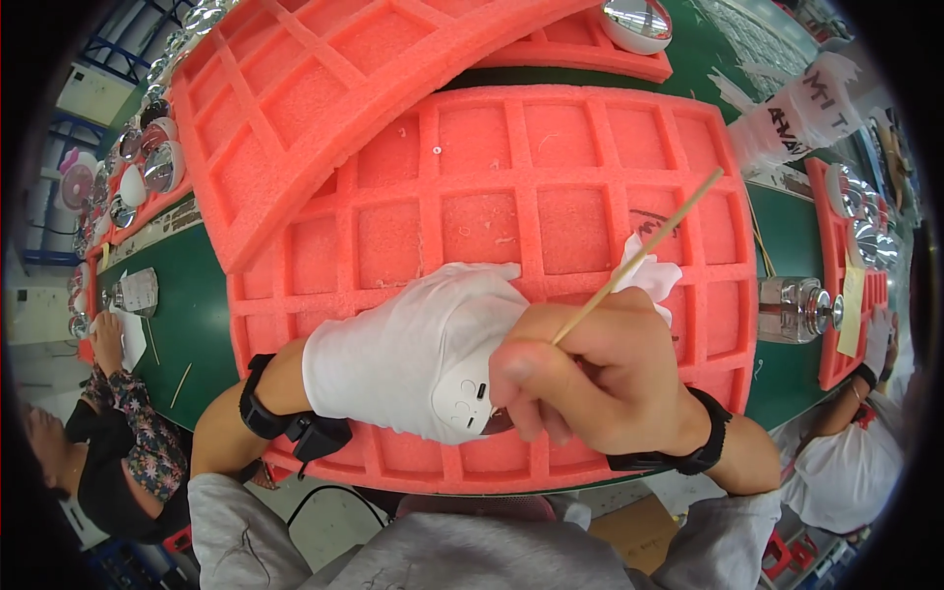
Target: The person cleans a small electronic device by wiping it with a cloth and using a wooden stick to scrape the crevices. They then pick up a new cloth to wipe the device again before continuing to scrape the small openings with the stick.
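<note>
A white device (455, 403) with rounded edges, small dark slots and round marks on its face is gripped in my left hand (413, 324), which wears a white glove. My bare right hand (610, 383) pinches a thin wooden stick (664, 231) that slants up and to the right. The right fingertips meet the device's right side, hiding part of it and the stick's lower end. Just beyond the right knuckles is a crumpled white cloth or tissue (651, 277); whether the hand holds it, I cannot tell. Both hands are over a red foam tray (482, 177) with square pockets.
Another foam tray (295, 88) overlaps the far left. A glass jar (792, 310) stands at right, near a plastic-wrapped bundle (801, 118). At far left is a clear bottle (136, 292). Round mirrors (162, 167) line the left side. Co-workers sit at both sides.
</note>
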`<control>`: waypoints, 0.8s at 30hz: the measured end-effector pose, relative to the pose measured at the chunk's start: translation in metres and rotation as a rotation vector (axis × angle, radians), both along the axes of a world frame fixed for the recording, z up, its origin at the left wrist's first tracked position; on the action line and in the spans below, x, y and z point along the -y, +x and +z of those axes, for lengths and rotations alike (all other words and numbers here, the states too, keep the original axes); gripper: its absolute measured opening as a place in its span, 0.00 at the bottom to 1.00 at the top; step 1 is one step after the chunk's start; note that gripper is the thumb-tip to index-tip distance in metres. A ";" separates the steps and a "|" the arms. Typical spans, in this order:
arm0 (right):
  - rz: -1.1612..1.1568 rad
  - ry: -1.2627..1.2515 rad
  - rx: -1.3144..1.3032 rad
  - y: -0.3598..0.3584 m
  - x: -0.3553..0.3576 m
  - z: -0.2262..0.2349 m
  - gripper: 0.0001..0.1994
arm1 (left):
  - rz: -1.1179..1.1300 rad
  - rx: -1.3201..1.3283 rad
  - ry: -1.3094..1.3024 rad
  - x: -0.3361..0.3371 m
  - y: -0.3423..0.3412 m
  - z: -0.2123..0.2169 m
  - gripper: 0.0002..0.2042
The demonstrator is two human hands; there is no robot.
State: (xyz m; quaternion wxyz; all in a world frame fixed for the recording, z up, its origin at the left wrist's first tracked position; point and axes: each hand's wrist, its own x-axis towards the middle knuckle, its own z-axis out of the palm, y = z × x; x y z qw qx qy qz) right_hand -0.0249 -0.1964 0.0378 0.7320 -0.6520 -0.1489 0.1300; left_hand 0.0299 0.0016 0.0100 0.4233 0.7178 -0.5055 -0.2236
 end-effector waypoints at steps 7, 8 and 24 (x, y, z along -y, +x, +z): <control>-0.015 -0.057 0.253 -0.004 0.000 -0.003 0.14 | 0.090 0.094 -0.025 -0.005 -0.004 0.001 0.16; -0.058 -0.056 0.282 -0.004 -0.001 -0.004 0.14 | 0.106 0.047 -0.010 -0.005 -0.005 0.000 0.17; -0.031 -0.110 0.225 -0.010 -0.003 0.001 0.13 | 0.059 -0.036 0.001 -0.010 -0.002 -0.003 0.22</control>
